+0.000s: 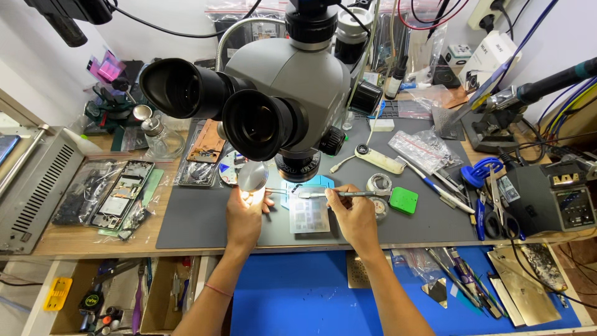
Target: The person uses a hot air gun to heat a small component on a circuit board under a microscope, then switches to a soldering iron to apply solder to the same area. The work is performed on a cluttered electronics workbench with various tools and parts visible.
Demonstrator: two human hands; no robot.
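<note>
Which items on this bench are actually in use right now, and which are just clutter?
In use:
- left hand, under the lamp glare
- right hand holding a thin metal tool
- square stencil plate
- microscope

Lying about:
- green square pad
- opened phones in bags
- blue-handled scissors
- soldering station

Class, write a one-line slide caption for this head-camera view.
Under a stereo microscope, the left hand steadies the work while the right hand holds a slim tool.

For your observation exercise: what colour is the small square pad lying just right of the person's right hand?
Bright green, seen best in the head view, on the dark grey mat.
</note>
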